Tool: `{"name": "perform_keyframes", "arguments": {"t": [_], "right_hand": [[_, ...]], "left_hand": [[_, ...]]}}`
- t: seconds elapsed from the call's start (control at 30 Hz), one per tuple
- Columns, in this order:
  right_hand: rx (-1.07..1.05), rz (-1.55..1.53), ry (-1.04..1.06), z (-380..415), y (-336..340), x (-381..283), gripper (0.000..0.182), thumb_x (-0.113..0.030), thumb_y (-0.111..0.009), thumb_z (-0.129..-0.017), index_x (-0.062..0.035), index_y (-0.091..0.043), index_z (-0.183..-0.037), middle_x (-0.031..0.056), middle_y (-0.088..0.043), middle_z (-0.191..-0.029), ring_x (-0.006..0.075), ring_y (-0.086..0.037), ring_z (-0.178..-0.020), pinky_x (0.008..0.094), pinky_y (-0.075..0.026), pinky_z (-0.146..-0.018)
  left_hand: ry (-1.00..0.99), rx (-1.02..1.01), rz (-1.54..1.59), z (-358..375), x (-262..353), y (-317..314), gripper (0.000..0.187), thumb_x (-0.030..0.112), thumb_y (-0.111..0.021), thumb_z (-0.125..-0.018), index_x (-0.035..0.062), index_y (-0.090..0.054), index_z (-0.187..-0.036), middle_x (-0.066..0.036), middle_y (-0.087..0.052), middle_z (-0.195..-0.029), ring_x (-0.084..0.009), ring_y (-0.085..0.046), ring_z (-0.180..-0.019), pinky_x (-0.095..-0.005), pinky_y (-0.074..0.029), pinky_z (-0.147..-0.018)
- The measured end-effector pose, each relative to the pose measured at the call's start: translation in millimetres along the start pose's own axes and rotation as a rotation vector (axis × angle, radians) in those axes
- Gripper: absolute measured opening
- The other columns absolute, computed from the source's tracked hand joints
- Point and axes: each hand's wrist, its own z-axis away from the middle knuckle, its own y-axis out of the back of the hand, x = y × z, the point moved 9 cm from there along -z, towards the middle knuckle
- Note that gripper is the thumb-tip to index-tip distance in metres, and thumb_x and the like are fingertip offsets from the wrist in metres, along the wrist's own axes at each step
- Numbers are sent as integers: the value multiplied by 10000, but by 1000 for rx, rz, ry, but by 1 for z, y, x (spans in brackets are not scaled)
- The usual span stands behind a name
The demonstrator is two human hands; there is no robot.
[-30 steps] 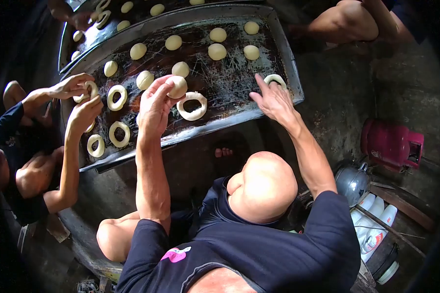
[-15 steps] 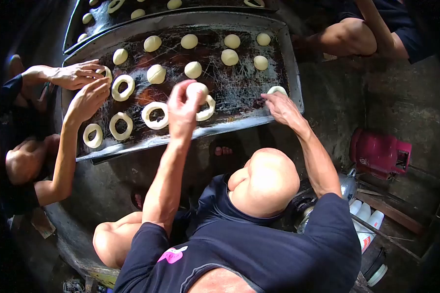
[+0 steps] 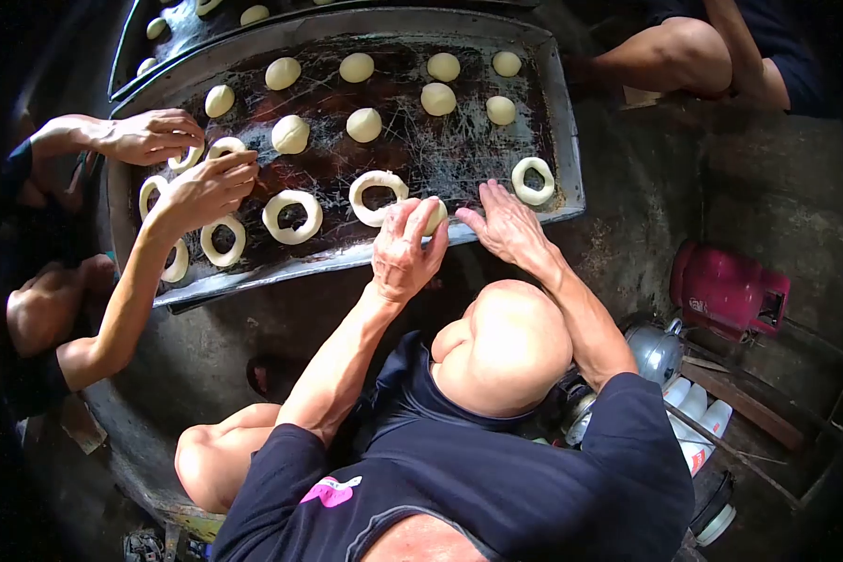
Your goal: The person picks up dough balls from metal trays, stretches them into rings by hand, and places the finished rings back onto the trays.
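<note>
The left hand (image 3: 405, 249) pinches a dough ball (image 3: 436, 217) at the near rim of the tray (image 3: 328, 258); the right hand (image 3: 509, 228) is spread just right. A loose pinch could drop it; crowding could dent the dough ring (image 3: 356, 203) beside it.

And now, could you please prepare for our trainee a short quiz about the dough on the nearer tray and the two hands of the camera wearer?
1. How many dough balls lie on the nearer tray, not counting any in a hand?
2. True or false: the wearer's right hand is clenched into a fist.
3. What does the wearer's left hand hold?
a) a kettle
b) a dough ball
c) a gas cylinder

Key: 1: nine. 2: false; it is open, beside a dough ring. 3: b.
</note>
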Motion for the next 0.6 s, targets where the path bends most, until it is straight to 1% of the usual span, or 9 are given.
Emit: {"name": "perform_keyframes", "arguments": {"t": [0.07, 0.13, 0.2, 0.27, 0.3, 0.4, 0.47, 0.5, 0.6], "right_hand": [[13, 58, 22, 4, 7, -3, 665, -503, -468, -910, 110, -485, -1166, 342, -497, -1226, 445, -489, -1157, 460, -396, -987], [-197, -109, -71, 4, 3, 9, 565, -432, -487, -912, 67, -521, -1173, 268, -558, -1201, 401, -531, -1128, 432, -419, -970], [39, -381, -72, 4, 23, 39, 393, -234, -472, -896, 29, -573, -1169, 211, -644, -1071, 354, -617, -1010, 398, -474, -896], [80, -707, -244, 0, 20, 77, 364, -172, -465, -887, 27, -575, -1171, 199, -661, -1014, 319, -644, -947, 384, -492, -845], [73, -709, -248, -2, 16, 80, 364, -172, -465, -887, 27, -575, -1171, 199, -661, -1014, 319, -644, -947, 384, -492, -845], [49, -566, -279, -2, 12, 81, 350, -93, -463, -854, 31, -582, -1159, 195, -659, -940, 319, -644, -893, 385, -499, -791], [218, -70, 77, -4, 21, 49, 364, -47, -474, -807, 35, -587, -1144, 205, -632, -843, 336, -627, -810, 400, -490, -728], [155, -18, 133, -4, 14, 47, 356, -34, -505, -770, 37, -597, -1107, 232, -589, -790, 383, -595, -754, 443, -483, -683], [134, 172, 52, -3, 13, 36, 314, -56, -531, -773, 35, -605, -1064, 245, -567, -780, 406, -576, -724, 494, -470, -650]], "left_hand": [[-33, -33, 22, 1, 5, -6, 416, 47, -724, -717, 38, -572, -1104, -138, -572, -952, -305, -590, -835, -378, -507, -739], [-10, -48, 49, 2, 5, -8, 411, 31, -720, -719, 42, -576, -1104, -139, -577, -957, -307, -590, -853, -380, -502, -755], [21, -55, 68, 0, 3, -7, 406, 14, -717, -722, 47, -581, -1103, -140, -582, -963, -308, -589, -871, -382, -497, -771], [47, -36, 89, -1, -2, -4, 388, 11, -708, -727, 47, -585, -1094, -141, -583, -965, -308, -589, -870, -384, -495, -773], [62, -33, 103, -1, -3, -4, 374, 7, -699, -732, 44, -587, -1087, -144, -587, -965, -312, -590, -871, -387, -492, -776], [79, -53, 102, -2, -3, -4, 371, 3, -694, -734, 45, -586, -1086, -143, -589, -961, -313, -589, -873, -387, -491, -778], [93, -62, 100, -2, -5, -3, 370, 2, -692, -734, 42, -584, -1086, -141, -591, -959, -312, -586, -874, -388, -491, -774], [86, -66, 102, -2, -5, -4, 373, 2, -691, -734, 43, -582, -1088, -141, -591, -958, -311, -585, -872, -387, -490, -772], [74, -72, 98, -2, -4, -5, 378, 2, -689, -733, 45, -577, -1092, -141, -589, -957, -309, -584, -869, -386, -490, -769]]}}
